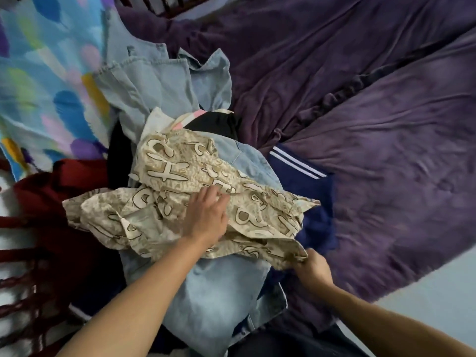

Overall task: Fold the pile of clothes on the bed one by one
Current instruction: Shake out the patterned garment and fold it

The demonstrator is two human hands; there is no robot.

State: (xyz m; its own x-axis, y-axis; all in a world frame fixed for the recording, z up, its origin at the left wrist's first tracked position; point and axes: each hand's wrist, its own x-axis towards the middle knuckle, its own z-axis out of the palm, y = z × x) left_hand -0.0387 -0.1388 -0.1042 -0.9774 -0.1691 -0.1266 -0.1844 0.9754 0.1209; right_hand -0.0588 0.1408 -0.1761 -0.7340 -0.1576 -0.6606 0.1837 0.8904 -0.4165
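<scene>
Nearest the camera, the right hand (313,266) pinches the near corner of the beige patterned garment (180,163), fingers clenched on the hem. The left hand (206,217) lies flat on the middle of the same garment, fingers extended and released, pressing rather than gripping.

That garment sits crumpled on top of the pile, not spread and with no fold made in it. Directly beneath it is a pale denim garment (219,287). A navy garment with white stripes (301,173) is to the right and a dark red garment (64,202) to the left. Beyond these are a black garment (219,122) and further denim pieces (154,81), all loose and overlapping.

Farther off, the purple bedcover (360,99) and a multicoloured blanket (38,73) carry no folded item that can be seen.

Assessment: the task is at or near its start. The top item is only being taken up, and every visible garment is yet to be folded.
</scene>
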